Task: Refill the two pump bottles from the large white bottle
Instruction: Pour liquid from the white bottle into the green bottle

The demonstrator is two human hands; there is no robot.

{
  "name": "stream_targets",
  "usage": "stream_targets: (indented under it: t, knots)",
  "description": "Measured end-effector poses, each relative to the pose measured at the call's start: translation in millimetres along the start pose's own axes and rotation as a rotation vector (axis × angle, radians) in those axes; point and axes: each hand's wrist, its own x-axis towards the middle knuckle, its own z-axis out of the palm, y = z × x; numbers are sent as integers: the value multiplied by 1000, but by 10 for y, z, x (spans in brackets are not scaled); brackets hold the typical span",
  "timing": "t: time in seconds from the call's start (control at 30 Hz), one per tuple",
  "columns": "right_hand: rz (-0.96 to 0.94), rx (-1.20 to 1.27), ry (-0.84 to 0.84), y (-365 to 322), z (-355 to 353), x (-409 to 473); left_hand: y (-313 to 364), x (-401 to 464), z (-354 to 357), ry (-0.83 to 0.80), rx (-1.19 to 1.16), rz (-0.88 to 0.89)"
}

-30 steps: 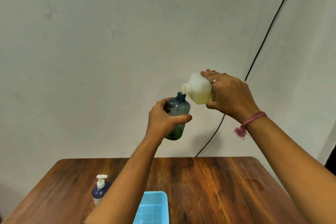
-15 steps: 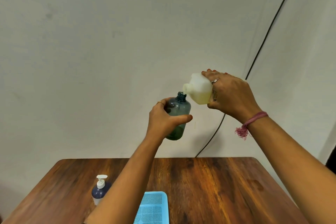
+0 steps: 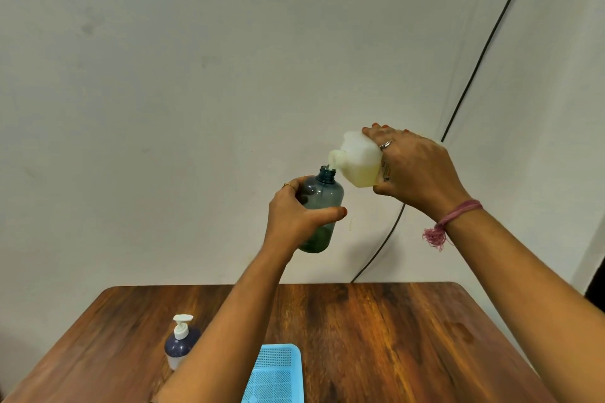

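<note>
White bottle (image 3: pixel 358 162) tipped lower, pump bottle (image 3: pixel 179 342), blue tray (image 3: pixel 278 373) on table (image 3: pixel 376 337)

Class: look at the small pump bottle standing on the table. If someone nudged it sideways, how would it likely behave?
The small pump bottle would probably tip rather than slide: it stands upright with a tall white pump head on top. Its rounded body suggests it could roll once down. It looks like plastic, so likely not fragile.

Plain off-white wall (image 3: pixel 229 75), black cable (image 3: pixel 471 82) running down it; brown wooden table (image 3: pixel 376 330) below.
</note>
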Motion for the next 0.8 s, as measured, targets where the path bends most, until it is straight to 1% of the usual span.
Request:
stream_targets:
  t: [0.8]
  knots:
    - [-5,-7,-26,0,12,-9,-20,1,5,2,9,0]
